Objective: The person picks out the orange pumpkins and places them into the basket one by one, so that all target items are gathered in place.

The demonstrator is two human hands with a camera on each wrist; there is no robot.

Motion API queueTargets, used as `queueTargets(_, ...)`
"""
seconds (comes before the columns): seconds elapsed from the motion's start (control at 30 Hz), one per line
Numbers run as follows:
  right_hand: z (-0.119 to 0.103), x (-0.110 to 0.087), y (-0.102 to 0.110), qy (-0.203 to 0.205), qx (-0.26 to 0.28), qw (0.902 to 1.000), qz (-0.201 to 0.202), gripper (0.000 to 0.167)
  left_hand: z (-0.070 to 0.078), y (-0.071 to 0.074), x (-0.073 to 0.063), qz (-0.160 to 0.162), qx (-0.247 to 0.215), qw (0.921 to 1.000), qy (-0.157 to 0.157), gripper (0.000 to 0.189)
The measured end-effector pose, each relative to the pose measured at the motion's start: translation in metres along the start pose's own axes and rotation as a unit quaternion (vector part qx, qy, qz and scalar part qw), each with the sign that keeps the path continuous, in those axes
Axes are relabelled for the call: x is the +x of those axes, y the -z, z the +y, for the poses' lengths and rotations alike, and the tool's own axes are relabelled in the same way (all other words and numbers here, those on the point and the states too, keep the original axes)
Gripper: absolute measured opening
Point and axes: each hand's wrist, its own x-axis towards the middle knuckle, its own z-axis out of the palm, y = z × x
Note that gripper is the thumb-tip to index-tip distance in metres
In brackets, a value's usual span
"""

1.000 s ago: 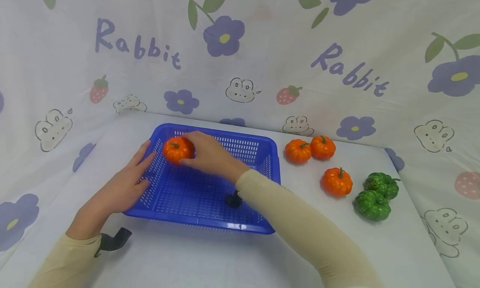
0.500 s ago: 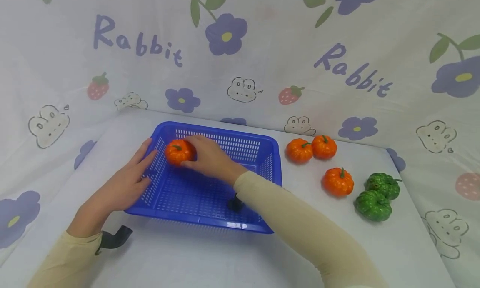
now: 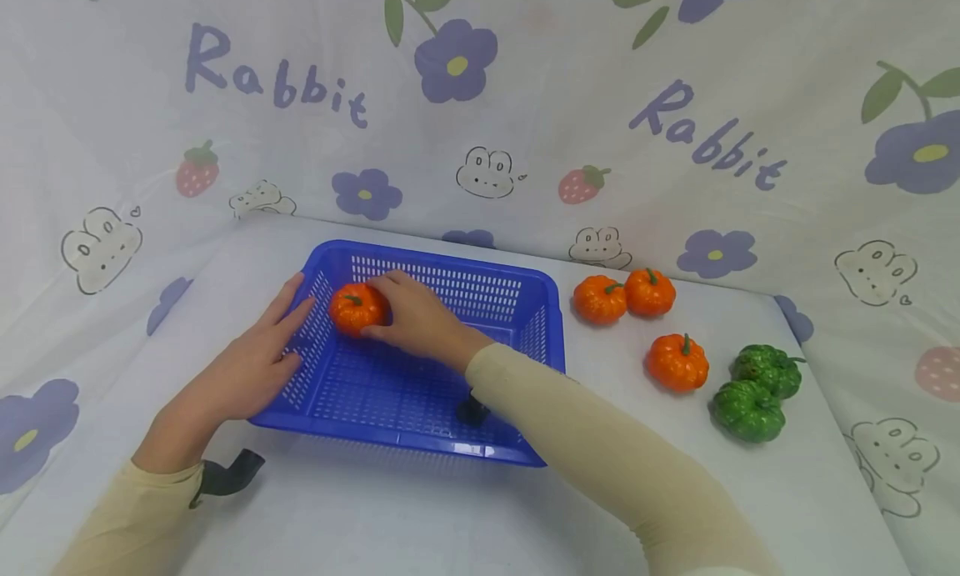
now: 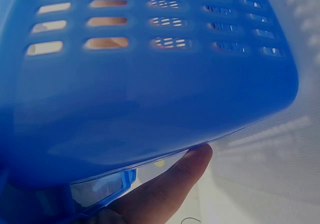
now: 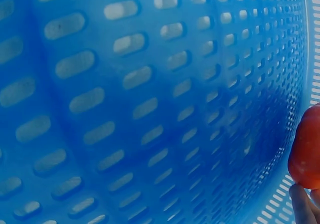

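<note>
In the head view, a small orange pumpkin (image 3: 356,311) with a green stem is inside the blue plastic basket (image 3: 420,441), near its left end. My right hand (image 3: 420,316) grips it from the right, thumb toward the front and fingers behind. The right wrist view catches the pumpkin (image 5: 306,151) at its right edge, with fingertips against it and the slotted basket (image 5: 150,94) filling the rest. My left hand (image 3: 258,363) lies along the basket's left rim with its fingers stretched out. A fingertip (image 4: 199,156) touches the rim in the left wrist view.
Right of the basket on the white table (image 3: 480,526) are three more orange pumpkins, one in front (image 3: 677,364) and a pair (image 3: 598,301) behind. Two green pumpkins (image 3: 748,411) sit together farther right. A cloth printed with flowers and rabbits (image 3: 525,101) hangs behind.
The right hand has lowered slightly with the pumpkin inside the basket. The left hand stays on the rim. The view has shifted a little.
</note>
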Motion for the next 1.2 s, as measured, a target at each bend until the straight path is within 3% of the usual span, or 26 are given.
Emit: queueTargets(1.2, -0.0004, 0.0002, 0.0054, -0.004, -0.023, 0.9996, -0.019, 0.071, -0.0036, -0.0012, 0.0013, 0.002, -0.004, 1.0, -0.005, 0.072)
